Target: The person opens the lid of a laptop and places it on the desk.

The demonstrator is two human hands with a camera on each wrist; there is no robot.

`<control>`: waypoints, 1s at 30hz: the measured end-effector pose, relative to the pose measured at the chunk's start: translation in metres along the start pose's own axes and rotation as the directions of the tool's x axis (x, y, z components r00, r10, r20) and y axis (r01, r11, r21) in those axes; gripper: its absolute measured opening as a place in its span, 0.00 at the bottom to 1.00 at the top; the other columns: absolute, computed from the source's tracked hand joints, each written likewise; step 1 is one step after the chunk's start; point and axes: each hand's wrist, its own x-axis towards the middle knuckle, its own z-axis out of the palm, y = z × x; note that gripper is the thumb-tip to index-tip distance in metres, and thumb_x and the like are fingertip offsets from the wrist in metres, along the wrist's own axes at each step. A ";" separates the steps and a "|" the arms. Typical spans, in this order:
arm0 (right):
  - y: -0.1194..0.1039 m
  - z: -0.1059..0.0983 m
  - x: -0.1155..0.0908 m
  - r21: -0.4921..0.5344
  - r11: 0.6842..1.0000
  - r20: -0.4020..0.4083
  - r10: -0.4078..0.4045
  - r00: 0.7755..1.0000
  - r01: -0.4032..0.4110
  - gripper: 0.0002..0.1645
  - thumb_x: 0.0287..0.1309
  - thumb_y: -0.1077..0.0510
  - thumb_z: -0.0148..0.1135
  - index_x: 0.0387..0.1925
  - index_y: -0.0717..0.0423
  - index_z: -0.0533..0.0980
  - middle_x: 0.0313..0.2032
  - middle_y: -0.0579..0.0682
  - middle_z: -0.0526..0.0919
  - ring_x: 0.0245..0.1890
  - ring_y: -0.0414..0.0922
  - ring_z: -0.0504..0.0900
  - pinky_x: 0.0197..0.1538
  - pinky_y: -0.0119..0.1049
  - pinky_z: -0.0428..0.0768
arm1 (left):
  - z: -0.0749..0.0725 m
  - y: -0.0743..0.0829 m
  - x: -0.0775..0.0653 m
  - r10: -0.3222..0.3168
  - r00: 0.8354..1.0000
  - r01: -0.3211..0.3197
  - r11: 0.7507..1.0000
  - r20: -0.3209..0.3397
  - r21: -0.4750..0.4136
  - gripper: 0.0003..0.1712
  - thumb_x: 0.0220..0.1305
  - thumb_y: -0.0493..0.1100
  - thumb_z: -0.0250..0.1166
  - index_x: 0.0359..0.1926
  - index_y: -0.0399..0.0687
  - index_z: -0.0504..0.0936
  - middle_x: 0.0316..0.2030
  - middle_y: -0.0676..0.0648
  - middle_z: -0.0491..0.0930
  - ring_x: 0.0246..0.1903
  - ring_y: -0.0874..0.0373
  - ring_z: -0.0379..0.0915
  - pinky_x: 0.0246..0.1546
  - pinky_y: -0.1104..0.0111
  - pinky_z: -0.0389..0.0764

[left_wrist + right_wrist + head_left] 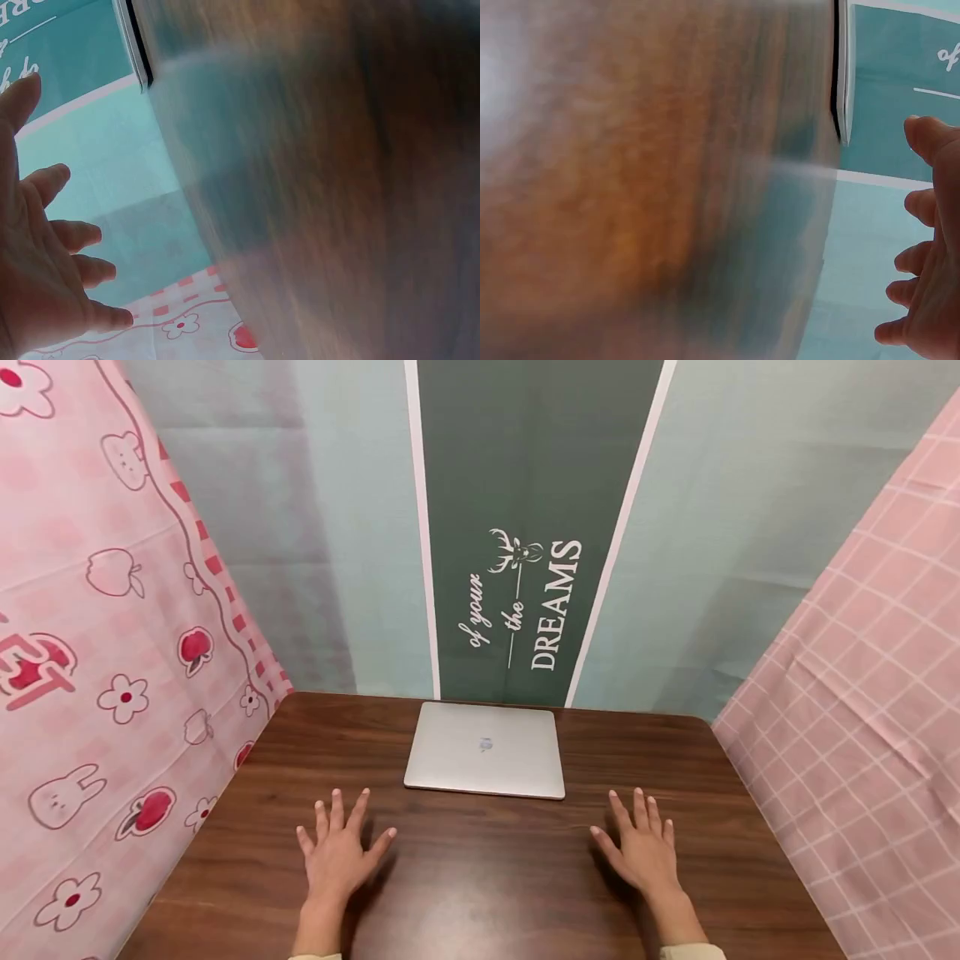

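Pale blue-green cloth (pixel 360 527) with a dark green lettered panel (pixel 540 443) hangs behind a dark brown wood-grain surface (pixel 480 860), flanked by pink printed cloth (pixel 67 635) at left and pink checked cloth (pixel 885 610) at right. Near the far edge lies a flat, silver-grey rectangular laptop, closed (pixel 483 760), centred before the green panel. On the near side, the person's left grip (pixel 335 858) and right grip (pixel 647 857) are wide and empty, fingers straight and spread, both apart from the laptop; whether they touch the surface I cannot tell.

I judge the laptop stiff and moderately heavy for its thinness, its smooth, apparently metal shell somewhat slippery. Best hold would be by both short sides, thumbs above and fingers beneath, keeping it level. Pressing hard on the lid or knocking a corner could damage it.
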 end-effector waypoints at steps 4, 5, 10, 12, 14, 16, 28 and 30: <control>-0.003 0.000 0.008 0.034 0.999 -0.007 -0.015 1.000 0.015 0.43 0.59 0.35 0.52 0.67 0.56 0.59 0.65 0.72 0.52 0.64 0.68 0.50 0.55 0.70 0.51 | 0.004 0.001 0.004 -0.005 1.000 0.005 1.000 0.026 -0.020 0.47 0.54 0.69 0.59 0.70 0.53 0.58 0.67 0.28 0.44 0.65 0.29 0.35 0.54 0.32 0.40; -0.005 -0.001 0.009 0.054 0.998 -0.001 -0.015 1.000 0.015 0.43 0.59 0.36 0.53 0.67 0.56 0.58 0.65 0.73 0.51 0.63 0.69 0.51 0.54 0.70 0.53 | 0.005 0.002 0.006 -0.004 1.000 0.004 1.000 0.022 -0.030 0.48 0.54 0.68 0.60 0.69 0.51 0.58 0.67 0.27 0.45 0.65 0.29 0.37 0.54 0.33 0.42; -0.011 -0.002 0.015 0.164 0.987 0.018 -0.004 1.000 0.001 0.44 0.57 0.45 0.61 0.67 0.62 0.56 0.63 0.75 0.55 0.57 0.73 0.61 0.48 0.68 0.64 | 0.011 0.005 0.014 0.013 1.000 -0.016 0.995 -0.027 -0.098 0.47 0.52 0.61 0.66 0.67 0.43 0.61 0.63 0.25 0.55 0.58 0.28 0.55 0.48 0.34 0.59; -0.013 -0.001 0.017 0.201 0.980 0.013 -0.001 1.000 -0.002 0.43 0.56 0.49 0.63 0.67 0.63 0.57 0.60 0.75 0.59 0.54 0.72 0.65 0.46 0.66 0.67 | 0.013 0.006 0.018 0.020 0.998 -0.028 0.991 -0.061 -0.130 0.43 0.52 0.57 0.68 0.64 0.40 0.66 0.59 0.26 0.63 0.54 0.30 0.63 0.45 0.36 0.65; -0.015 0.000 0.021 0.244 0.970 0.004 0.007 1.000 -0.008 0.43 0.54 0.51 0.64 0.66 0.64 0.58 0.57 0.74 0.64 0.53 0.70 0.67 0.46 0.64 0.68 | 0.014 0.007 0.021 0.024 0.996 -0.038 0.984 -0.082 -0.176 0.38 0.53 0.53 0.69 0.60 0.38 0.70 0.55 0.29 0.68 0.51 0.32 0.67 0.43 0.39 0.68; -0.016 0.003 0.025 0.282 0.959 0.000 0.021 1.000 -0.021 0.42 0.53 0.53 0.66 0.65 0.65 0.59 0.56 0.73 0.66 0.52 0.68 0.69 0.47 0.62 0.69 | 0.015 0.008 0.024 0.019 0.997 -0.037 0.973 -0.079 -0.230 0.34 0.53 0.50 0.69 0.57 0.37 0.73 0.52 0.30 0.71 0.50 0.34 0.69 0.44 0.42 0.69; -0.028 0.023 0.045 0.557 0.807 0.075 0.187 0.979 -0.197 0.41 0.49 0.58 0.69 0.63 0.65 0.62 0.52 0.71 0.72 0.49 0.63 0.74 0.49 0.56 0.71 | 0.023 0.009 0.041 -0.034 0.999 0.034 0.906 0.007 -0.421 0.30 0.52 0.44 0.71 0.55 0.34 0.75 0.50 0.30 0.73 0.51 0.35 0.69 0.49 0.46 0.68; -0.030 0.026 0.047 0.611 0.755 0.100 0.225 0.969 -0.238 0.40 0.50 0.59 0.68 0.63 0.66 0.62 0.52 0.71 0.72 0.48 0.61 0.75 0.49 0.54 0.72 | 0.026 0.010 0.043 -0.040 0.999 0.042 0.893 0.014 -0.449 0.30 0.51 0.43 0.71 0.54 0.34 0.75 0.48 0.30 0.74 0.49 0.36 0.71 0.48 0.47 0.70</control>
